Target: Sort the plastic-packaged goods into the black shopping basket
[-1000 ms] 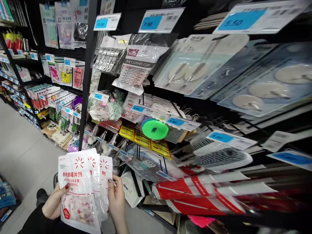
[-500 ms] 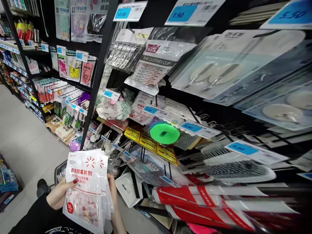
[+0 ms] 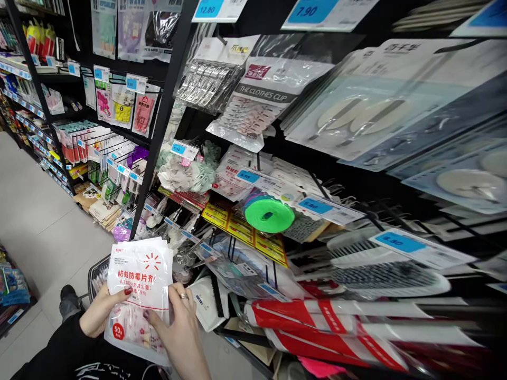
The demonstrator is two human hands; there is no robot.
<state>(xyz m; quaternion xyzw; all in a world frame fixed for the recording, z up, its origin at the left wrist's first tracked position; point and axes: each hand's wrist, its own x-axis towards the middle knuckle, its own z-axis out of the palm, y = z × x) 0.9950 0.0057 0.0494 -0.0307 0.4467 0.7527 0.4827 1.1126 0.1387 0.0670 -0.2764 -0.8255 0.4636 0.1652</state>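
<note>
Low at the left, I hold a small stack of white mothball tablet packets with red print and a clear window showing pink-patterned pieces. My left hand grips the left edge, its red-nailed thumb lying across the front and its fingers hidden behind. Around the right edge closes my right hand, wearing a ring, with its thumb over the window. A similar packet hangs on the rack ahead, beside pale scrunchie-like puffs.
A shopping basket or cart stands behind the packets. The dark rack carries clothes-clip packs, a green disc, brushes and red-and-white packs. Grey floor runs along the left, with another display beside it.
My right hand has come from behind the packets to their front right edge, its thumb now on the window. The packets look squared together, and the view has shifted slightly.
</note>
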